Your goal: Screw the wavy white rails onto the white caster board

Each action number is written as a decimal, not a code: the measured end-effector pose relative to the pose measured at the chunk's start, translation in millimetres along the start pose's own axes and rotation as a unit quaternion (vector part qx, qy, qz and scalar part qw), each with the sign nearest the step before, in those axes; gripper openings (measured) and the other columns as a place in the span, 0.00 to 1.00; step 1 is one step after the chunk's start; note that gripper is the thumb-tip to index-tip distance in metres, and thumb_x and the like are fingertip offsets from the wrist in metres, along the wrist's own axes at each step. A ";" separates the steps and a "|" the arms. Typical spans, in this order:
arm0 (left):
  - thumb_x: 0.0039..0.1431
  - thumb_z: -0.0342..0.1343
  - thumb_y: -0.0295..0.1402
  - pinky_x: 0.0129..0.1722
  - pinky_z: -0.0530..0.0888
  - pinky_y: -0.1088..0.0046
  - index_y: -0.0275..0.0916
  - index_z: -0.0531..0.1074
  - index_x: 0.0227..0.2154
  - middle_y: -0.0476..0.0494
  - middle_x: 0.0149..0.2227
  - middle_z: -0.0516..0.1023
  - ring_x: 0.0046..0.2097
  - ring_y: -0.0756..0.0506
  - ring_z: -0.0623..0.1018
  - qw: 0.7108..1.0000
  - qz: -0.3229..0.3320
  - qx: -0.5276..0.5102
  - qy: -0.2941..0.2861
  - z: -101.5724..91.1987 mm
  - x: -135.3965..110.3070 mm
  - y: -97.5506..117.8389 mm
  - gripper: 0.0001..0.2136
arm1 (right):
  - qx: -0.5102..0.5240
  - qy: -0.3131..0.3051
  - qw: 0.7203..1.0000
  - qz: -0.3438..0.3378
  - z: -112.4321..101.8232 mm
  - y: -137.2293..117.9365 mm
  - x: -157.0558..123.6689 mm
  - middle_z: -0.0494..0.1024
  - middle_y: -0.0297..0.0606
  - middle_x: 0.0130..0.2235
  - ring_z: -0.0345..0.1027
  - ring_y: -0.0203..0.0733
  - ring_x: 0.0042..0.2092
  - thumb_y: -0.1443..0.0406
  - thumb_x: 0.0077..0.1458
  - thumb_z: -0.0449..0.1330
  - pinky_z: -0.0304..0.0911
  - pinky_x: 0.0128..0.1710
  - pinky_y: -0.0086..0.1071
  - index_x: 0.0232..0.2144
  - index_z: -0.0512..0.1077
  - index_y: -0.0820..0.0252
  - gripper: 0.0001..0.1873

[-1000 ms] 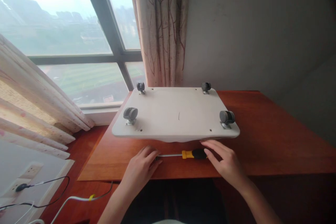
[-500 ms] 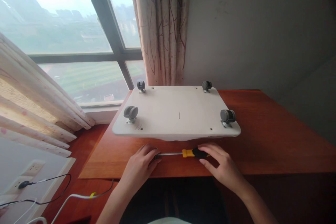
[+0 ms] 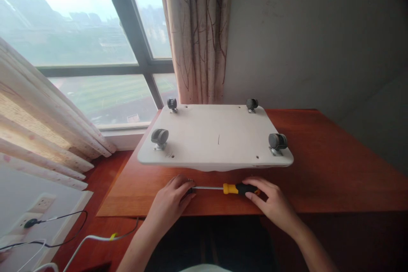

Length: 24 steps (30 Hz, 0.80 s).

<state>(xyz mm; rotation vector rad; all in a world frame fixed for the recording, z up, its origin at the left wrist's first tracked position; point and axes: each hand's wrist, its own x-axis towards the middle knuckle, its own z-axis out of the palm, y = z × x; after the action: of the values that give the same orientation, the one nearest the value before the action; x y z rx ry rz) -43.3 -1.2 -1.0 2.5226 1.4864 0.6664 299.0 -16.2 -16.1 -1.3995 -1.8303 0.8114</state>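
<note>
Seen from the head camera, the right hand point(image 3: 276, 202) is shifted since a second ago: its fingers point(image 3: 259, 182), then spread beside the end of the screwdriver point(image 3: 232, 188), are now brought round its black grip. The grip is held loosely between index finger and thumb, parted only by its thickness. By the left hand point(image 3: 170, 197), the far end of the shaft is covered; its fingers are bent and nearly closed about a small dark object point(image 3: 191, 190), but whether anything is gripped there cannot be told. The screwdriver is stretched level between both sets of fingers, over the worktop point(image 3: 325, 161). Just beyond the fingers, a white board point(image 3: 204, 136) is set on the worktop, with four grey casters point(image 3: 278, 141) mounted on its upper face. Well beyond them, a patterned curtain point(image 3: 197, 38) is hung.
</note>
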 end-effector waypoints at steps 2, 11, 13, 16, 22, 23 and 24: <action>0.66 0.57 0.32 0.41 0.79 0.71 0.43 0.79 0.46 0.42 0.44 0.79 0.42 0.44 0.82 1.000 -0.003 -0.002 -0.005 -0.1 0.2 0.1 0.09 | 0.017 0.006 1.000 0.012 -2.3 -2.0 -1.9 0.81 0.40 0.51 0.75 0.49 0.53 0.58 0.63 0.61 0.71 0.53 0.40 0.48 0.79 0.50 0.13; 0.67 0.55 0.32 0.41 0.79 0.70 0.42 0.79 0.45 0.41 0.44 0.79 0.42 0.44 0.81 0.999 0.017 0.015 -0.036 -2.0 5.9 6.0 0.09 | 0.070 0.039 0.996 0.027 -7.2 -2.5 -5.8 0.81 0.43 0.50 0.74 0.48 0.53 0.53 0.65 0.58 0.70 0.54 0.38 0.48 0.79 0.53 0.17; 0.68 0.54 0.31 0.41 0.78 0.70 0.43 0.79 0.45 0.41 0.44 0.78 0.42 0.44 0.81 0.999 0.021 0.019 -0.044 -3.0 8.0 8.2 0.09 | 0.079 0.055 0.995 0.029 -8.9 -3.1 -6.5 0.81 0.43 0.49 0.75 0.48 0.52 0.52 0.65 0.58 0.70 0.52 0.36 0.47 0.79 0.53 0.17; 0.70 0.51 0.32 0.40 0.78 0.71 0.43 0.79 0.45 0.41 0.44 0.78 0.41 0.44 0.81 0.998 0.028 0.023 -0.055 -4.4 11.7 12.5 0.11 | 0.088 0.072 0.993 0.035 -12.0 -3.8 -7.9 0.81 0.43 0.48 0.75 0.49 0.51 0.51 0.64 0.59 0.71 0.51 0.36 0.45 0.80 0.53 0.17; 0.71 0.49 0.31 0.40 0.78 0.71 0.42 0.79 0.43 0.40 0.45 0.78 0.42 0.44 0.80 0.996 0.046 0.038 -0.073 -4.4 19.5 19.8 0.12 | 0.102 0.099 0.989 0.050 -16.0 -1.1 -11.6 0.82 0.40 0.46 0.75 0.48 0.49 0.51 0.63 0.60 0.71 0.50 0.35 0.42 0.80 0.53 0.16; 0.71 0.49 0.31 0.41 0.78 0.70 0.42 0.79 0.44 0.40 0.46 0.78 0.43 0.44 0.80 0.995 0.050 0.039 -0.073 -3.9 20.6 20.1 0.12 | 0.102 0.106 0.988 0.053 -16.9 -0.1 -12.2 0.82 0.40 0.46 0.75 0.48 0.49 0.51 0.63 0.60 0.71 0.50 0.34 0.42 0.80 0.53 0.16; 0.71 0.49 0.31 0.41 0.78 0.70 0.43 0.78 0.44 0.40 0.47 0.78 0.44 0.44 0.80 0.995 0.053 0.041 -0.072 -3.2 21.7 20.1 0.12 | 0.101 0.114 0.987 0.057 -17.9 1.0 -12.9 0.82 0.40 0.45 0.75 0.48 0.49 0.50 0.63 0.60 0.71 0.49 0.34 0.42 0.80 0.53 0.17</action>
<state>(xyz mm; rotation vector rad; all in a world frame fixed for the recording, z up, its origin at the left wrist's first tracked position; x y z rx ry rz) -19.7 7.0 15.2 2.6631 1.3657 0.4357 316.6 -27.2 -8.5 -1.4116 -1.4639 0.8323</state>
